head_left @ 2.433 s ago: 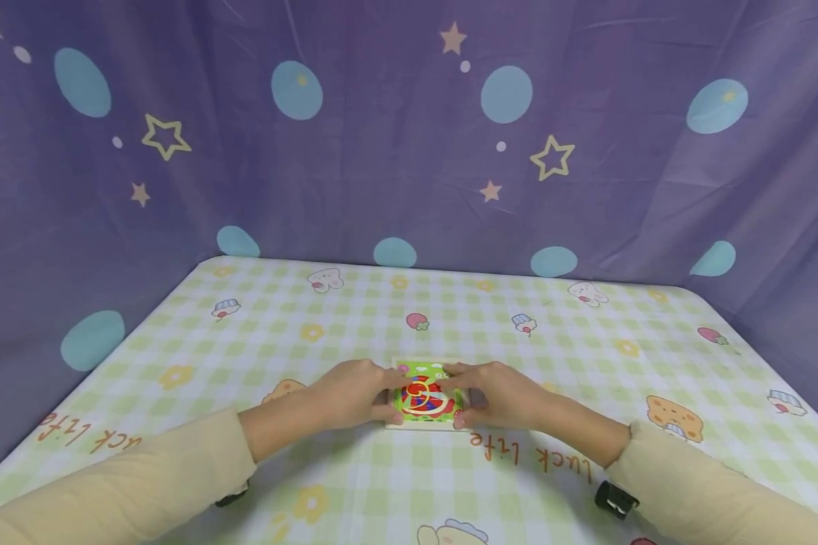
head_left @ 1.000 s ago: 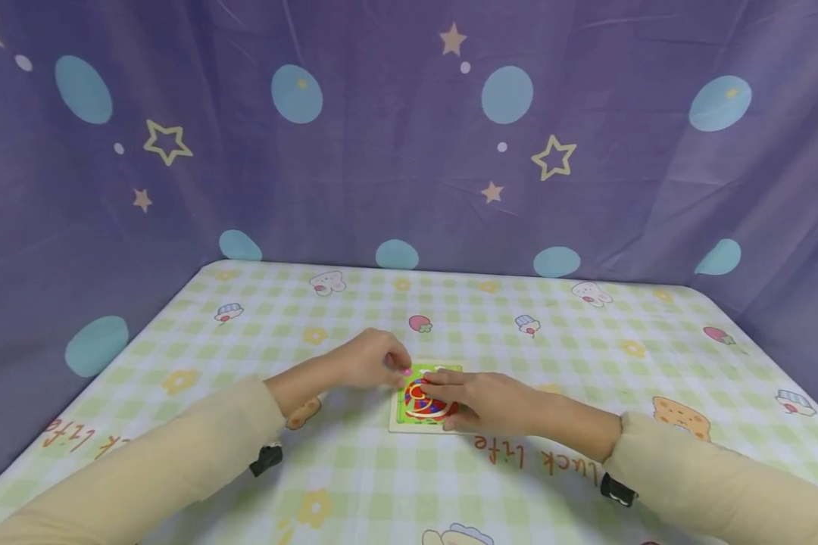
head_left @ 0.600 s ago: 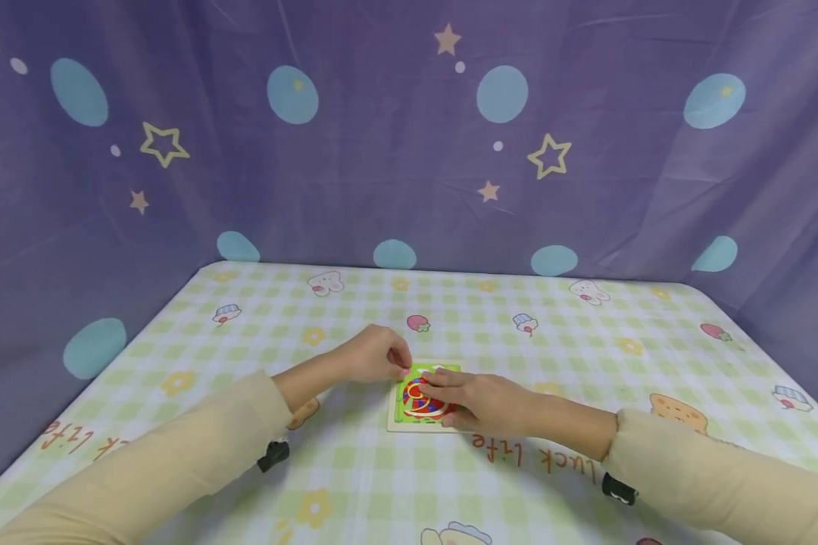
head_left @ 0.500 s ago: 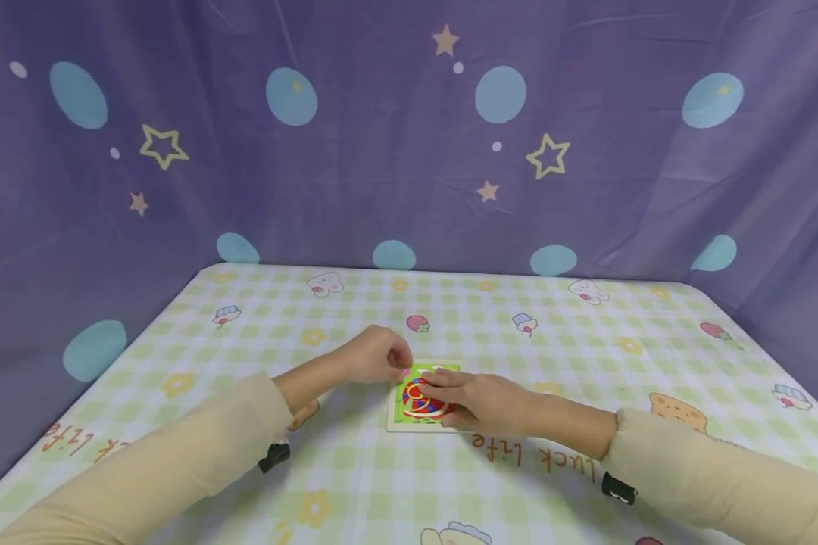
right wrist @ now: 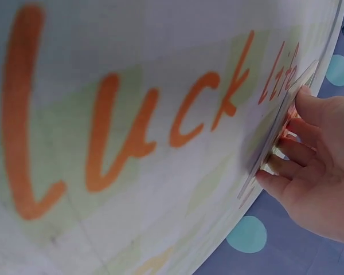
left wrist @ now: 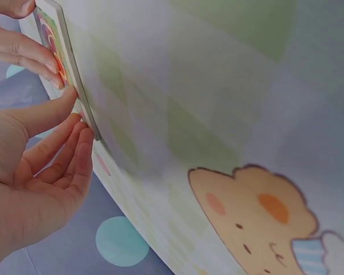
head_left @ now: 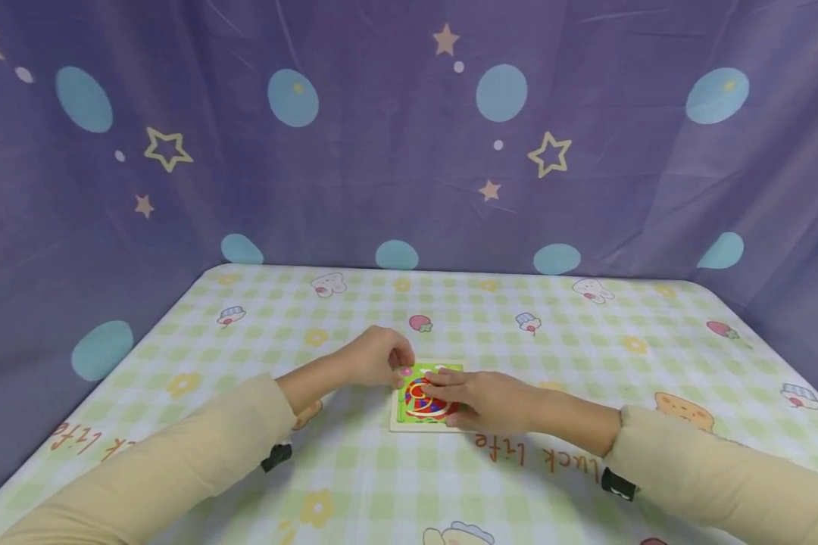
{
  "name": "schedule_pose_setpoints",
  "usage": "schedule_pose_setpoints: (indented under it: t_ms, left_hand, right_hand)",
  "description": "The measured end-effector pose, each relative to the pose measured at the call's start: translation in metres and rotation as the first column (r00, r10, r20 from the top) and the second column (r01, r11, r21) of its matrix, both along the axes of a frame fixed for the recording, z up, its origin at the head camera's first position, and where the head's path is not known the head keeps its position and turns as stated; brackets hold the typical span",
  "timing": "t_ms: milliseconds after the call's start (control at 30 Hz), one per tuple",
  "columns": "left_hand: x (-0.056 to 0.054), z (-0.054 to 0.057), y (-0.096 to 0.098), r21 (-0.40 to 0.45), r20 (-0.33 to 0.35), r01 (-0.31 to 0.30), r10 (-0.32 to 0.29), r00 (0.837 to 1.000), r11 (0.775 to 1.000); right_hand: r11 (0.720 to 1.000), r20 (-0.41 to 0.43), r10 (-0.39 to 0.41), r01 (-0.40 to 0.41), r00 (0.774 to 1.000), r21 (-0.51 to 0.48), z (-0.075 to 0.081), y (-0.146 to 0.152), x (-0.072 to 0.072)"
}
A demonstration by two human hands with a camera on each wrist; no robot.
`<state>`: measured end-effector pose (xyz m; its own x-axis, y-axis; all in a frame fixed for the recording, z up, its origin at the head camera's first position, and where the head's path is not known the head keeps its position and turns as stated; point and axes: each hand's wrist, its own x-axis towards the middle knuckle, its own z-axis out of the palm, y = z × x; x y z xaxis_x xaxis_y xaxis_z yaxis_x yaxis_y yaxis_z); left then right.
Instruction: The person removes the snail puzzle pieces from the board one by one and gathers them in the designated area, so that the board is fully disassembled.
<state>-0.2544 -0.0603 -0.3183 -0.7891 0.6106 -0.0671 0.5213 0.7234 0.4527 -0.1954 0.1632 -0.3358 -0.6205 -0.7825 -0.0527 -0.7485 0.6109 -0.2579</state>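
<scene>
A small square picture puzzle (head_left: 426,409) in a pale wooden frame lies flat on the table. Its picture is green with a red, round, swirled figure, partly covered by fingers. My left hand (head_left: 371,357) is at its far left corner, thumb and curled fingertips set against the corner around a pink flower. The left wrist view shows this thumb and fingertips touching the board's edge (left wrist: 75,66). From the right, my right hand (head_left: 497,401) lies across the puzzle with fingers extended, fingertips resting on the red figure. In the right wrist view its fingers touch the board (right wrist: 269,140).
A green-and-white checked tablecloth (head_left: 354,477) with printed cartoons and orange lettering covers the table. Behind it hangs a purple curtain (head_left: 395,151) with stars and blue ovals. A black strap (head_left: 616,484) shows under the right sleeve, another (head_left: 276,456) under the left.
Since the first frame, my left hand has moved from the puzzle's left side to its far left corner, and my right fingers have stretched over the picture. Little differs in the last half second.
</scene>
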Motion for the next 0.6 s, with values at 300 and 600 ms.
schedule_pose_setpoints:
  t_ms: [300, 600]
  left_hand:
    - [-0.002, 0.001, 0.007, 0.033, 0.045, -0.074, 0.072, 0.996, 0.997]
    - [-0.005, 0.001, 0.016, 0.002, 0.047, -0.108, 0.108, 0.993, 0.994]
  right_hand:
    - [1.0, -0.01, -0.022, 0.023, 1.0, 0.022, 0.001, -0.001, 0.0]
    - [0.999, -0.008, -0.029, 0.029, 1.0, 0.018, 0.002, -0.001, 0.001]
